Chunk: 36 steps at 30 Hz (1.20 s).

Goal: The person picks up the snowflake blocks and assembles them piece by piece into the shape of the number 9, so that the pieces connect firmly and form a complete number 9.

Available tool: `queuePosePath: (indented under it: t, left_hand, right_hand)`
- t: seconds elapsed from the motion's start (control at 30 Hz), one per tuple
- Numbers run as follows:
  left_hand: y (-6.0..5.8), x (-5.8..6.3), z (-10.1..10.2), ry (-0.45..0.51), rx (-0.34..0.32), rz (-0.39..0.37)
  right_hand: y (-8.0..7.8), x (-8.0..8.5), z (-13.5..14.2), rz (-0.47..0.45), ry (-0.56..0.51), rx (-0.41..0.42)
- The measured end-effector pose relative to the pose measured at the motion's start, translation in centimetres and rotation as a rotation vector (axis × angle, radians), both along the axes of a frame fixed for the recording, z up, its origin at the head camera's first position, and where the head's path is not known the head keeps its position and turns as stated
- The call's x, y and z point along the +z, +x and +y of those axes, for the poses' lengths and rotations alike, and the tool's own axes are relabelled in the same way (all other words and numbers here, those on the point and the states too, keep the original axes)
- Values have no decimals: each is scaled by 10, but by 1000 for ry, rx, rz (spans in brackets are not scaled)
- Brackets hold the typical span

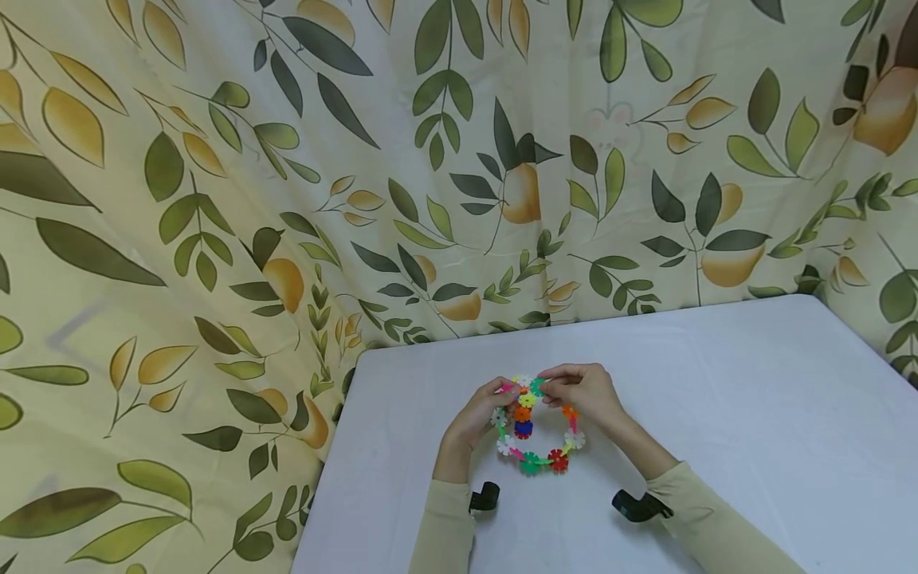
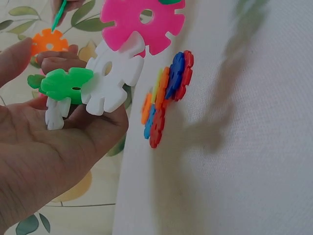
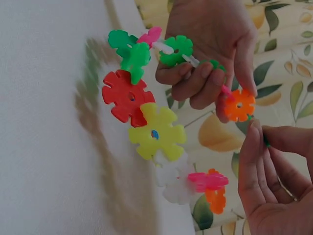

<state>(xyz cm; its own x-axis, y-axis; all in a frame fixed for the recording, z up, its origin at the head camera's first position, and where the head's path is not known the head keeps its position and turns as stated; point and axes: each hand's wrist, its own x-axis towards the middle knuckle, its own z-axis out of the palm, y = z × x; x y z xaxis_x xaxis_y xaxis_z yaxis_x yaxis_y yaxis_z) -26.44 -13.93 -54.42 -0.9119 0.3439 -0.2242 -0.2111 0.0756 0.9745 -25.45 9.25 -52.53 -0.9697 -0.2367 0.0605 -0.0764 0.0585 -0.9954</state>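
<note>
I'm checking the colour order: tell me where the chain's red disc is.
In the right wrist view, the red disc is left of centre, joined between a green disc and a yellow disc.

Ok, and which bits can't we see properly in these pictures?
- Green flower: mostly hidden in the right wrist view by the fingers of the right hand.
- Pink flower: its top is cut off by the top edge of the left wrist view.
- Flower cluster: its pieces overlap in the left wrist view, so I can't count them surely.
- Right sleeve: cut off by the head view's bottom edge.
</note>
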Motion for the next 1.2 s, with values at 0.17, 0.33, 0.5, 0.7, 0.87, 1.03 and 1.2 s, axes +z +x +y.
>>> queuePosePath:
  t: [0.17,0.33,0.5,0.7,0.87,1.03,1.2]
  left_hand:
    - [0,-1,-1,11,-18,-9]
    - [2,0,2,28,-29,16]
    - [4,-1,6,47,-32,43]
    - [3,-5,8,62,-43,55]
    - [3,-3,5,52,-56,69]
    - [1,-1,2,29,-100,93]
    - [1,1,-1,30,-117,79]
  right_hand:
    - [-1,-3,0,-12,4,5]
    - [-2,-5,-2,-23,9,16]
    - [-2,-5,-3,-19,-8,36]
    - [-1,-4,-2,-31,-29,43]
    - [-1,-4,-2,-8,-37,63]
    - [-3,-5,-2,8,-31,65]
    - [-1,-4,-3,15,-8,62]
